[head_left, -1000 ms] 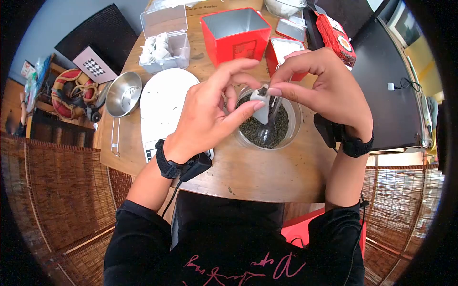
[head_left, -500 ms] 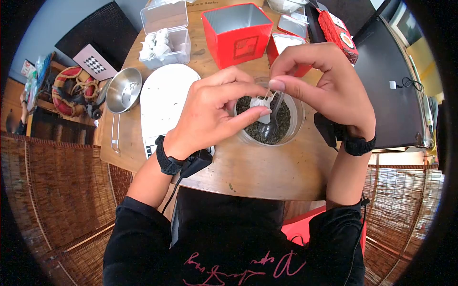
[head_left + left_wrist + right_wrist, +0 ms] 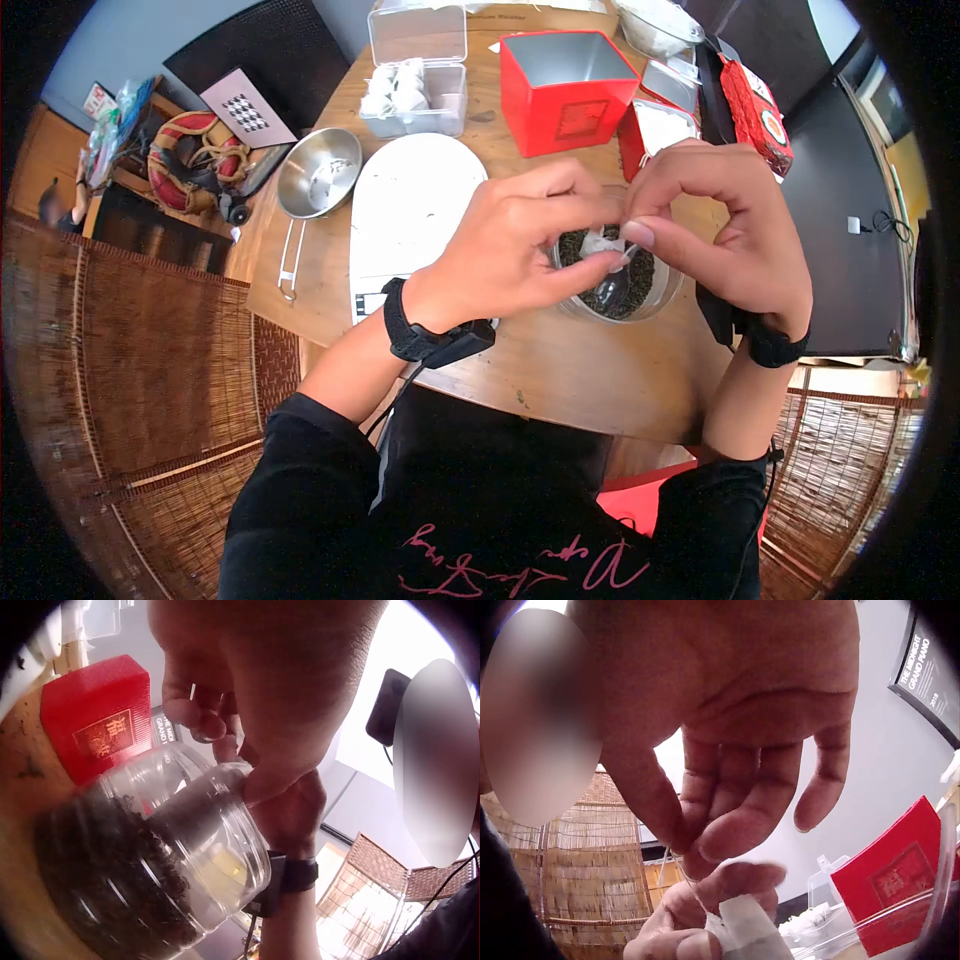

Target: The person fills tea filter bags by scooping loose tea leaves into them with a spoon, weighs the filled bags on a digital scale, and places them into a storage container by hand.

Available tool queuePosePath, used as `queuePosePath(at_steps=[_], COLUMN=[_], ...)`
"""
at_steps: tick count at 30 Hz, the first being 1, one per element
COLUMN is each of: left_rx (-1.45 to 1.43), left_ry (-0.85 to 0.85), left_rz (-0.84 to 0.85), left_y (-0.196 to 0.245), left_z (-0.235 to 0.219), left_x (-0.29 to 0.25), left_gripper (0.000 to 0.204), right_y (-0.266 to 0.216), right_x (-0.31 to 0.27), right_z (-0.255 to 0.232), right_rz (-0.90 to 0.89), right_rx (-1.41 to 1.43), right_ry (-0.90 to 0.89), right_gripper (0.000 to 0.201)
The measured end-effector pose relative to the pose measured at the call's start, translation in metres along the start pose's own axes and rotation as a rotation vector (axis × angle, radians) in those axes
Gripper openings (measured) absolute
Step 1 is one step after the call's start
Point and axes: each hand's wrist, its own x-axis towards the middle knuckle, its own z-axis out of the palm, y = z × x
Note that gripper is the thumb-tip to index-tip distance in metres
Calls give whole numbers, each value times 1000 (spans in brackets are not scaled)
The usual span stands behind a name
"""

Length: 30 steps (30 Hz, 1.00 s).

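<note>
Over a clear plastic jar (image 3: 668, 303) of dark tea leaves (image 3: 645, 285), my left hand (image 3: 525, 240) pinches a small white drawstring tea bag (image 3: 603, 247) between thumb and fingers. The thumb and fingertips of my right hand (image 3: 725, 220) grip the bag's thin string (image 3: 693, 889), which runs taut down to the bag in the right wrist view. The bag's top looks gathered, and fingers cover part of it. A clear plastic spoon (image 3: 612, 290) stands in the jar, its bowl on the leaves.
Left of the jar lies a white kitchen scale (image 3: 415, 205) with a small steel pan (image 3: 320, 175) beside it. Behind are a clear box (image 3: 440, 122) of filled white bags, a large red tin (image 3: 560, 105) and a smaller red tin (image 3: 632, 140). A red packet (image 3: 755, 105) lies at right.
The bag's mouth, open with leaves showing, has been drawn together as the right hand pulled the string. The head view has turned, so everything sits further right.
</note>
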Motion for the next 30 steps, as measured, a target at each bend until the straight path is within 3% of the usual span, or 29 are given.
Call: queuePosePath(at_steps=[7,10,15,21,23,27,29,30], left_rx=[-97,-84,-89,6,-93,-47,60,69], left_ry=[-75,-71,-66,-106,-29,-22,-68,-66], left_rz=[-158,-118,-58,-243,-313,-285,-96,-97], left_y=[6,-1,-2,13,16,18,21,21], left_z=[-5,0,5,1,7,8,4,4], left_x=[1,0,1,5,8,9,11,12], left_gripper=[27,24,19,24,32,35,30,30], right_y=[7,0,6,7,4,6,3,2], right_x=[-9,-12,-9,-13,-13,-12,-12,-12], right_z=[-12,-18,-14,-17,-19,-10,-10,-10], right_rz=[-53,22,-38,-23,-12,-92,-90,-98], right_rx=[-130,-181,-80,-59,-168,-105,-158,-155], right_ry=[96,37,38,83,48,102,94,93], right_gripper=[11,10,10,11,12,15,14,14])
